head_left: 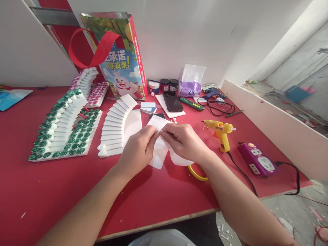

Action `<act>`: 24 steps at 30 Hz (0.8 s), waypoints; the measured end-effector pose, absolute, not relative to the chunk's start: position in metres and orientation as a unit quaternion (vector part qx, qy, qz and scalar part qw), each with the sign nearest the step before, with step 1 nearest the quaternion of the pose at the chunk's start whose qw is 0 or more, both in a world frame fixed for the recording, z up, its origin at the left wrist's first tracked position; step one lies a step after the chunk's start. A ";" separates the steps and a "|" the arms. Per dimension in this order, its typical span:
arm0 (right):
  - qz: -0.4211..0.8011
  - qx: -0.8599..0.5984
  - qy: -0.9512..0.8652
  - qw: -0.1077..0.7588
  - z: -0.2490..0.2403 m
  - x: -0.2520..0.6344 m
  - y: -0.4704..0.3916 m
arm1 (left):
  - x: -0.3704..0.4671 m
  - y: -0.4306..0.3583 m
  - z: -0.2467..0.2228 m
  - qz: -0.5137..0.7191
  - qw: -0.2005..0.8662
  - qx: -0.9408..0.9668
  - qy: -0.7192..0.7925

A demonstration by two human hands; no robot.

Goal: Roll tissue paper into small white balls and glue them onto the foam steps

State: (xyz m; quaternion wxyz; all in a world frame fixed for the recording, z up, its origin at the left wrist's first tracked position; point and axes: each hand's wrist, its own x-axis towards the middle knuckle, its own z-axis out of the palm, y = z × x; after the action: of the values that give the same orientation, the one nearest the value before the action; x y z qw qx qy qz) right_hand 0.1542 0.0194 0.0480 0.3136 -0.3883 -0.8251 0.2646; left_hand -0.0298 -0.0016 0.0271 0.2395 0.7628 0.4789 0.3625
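Observation:
A thin white tissue (159, 155) is pinched between my left hand (138, 145) and my right hand (186, 140), whose fingertips meet near its middle. Its loose parts hang below and behind the fingers. Both hands are closed. Left of them lies a white curved staircase model (114, 126) on a white board, with small white tissue rosettes (101, 149) at its near corner. Farther left is a similar staircase model (61, 130) edged with green and white rosettes. Beneath my right wrist a yellow ring (197, 174) shows in part.
To the right lie a yellow glue gun (219, 131) and a purple power socket (257, 159) with cords. Behind are a phone (173, 101), a green cutter (191, 104), a purple tissue pack (190, 88), paint jars (164, 85) and a tall gift bag (123, 68). A white panel (276, 126) borders the right side.

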 end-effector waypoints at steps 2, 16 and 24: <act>0.258 -0.394 -0.826 0.310 0.047 0.154 0.020 | -0.031 0.000 0.025 0.361 0.155 0.795 0.462; 0.431 -0.440 -0.711 0.339 0.046 0.154 0.026 | -0.028 0.000 0.020 0.492 0.281 0.694 0.443; 0.831 -0.313 -0.378 0.263 0.048 0.158 0.035 | -0.035 0.006 0.021 0.495 0.231 0.721 0.426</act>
State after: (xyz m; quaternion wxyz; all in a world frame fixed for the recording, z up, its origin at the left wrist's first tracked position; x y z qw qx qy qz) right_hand 0.1580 0.0350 0.0480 0.2630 -0.3127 -0.3778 0.8308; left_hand -0.0349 0.0062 0.0210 0.2307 0.7211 0.4260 0.4953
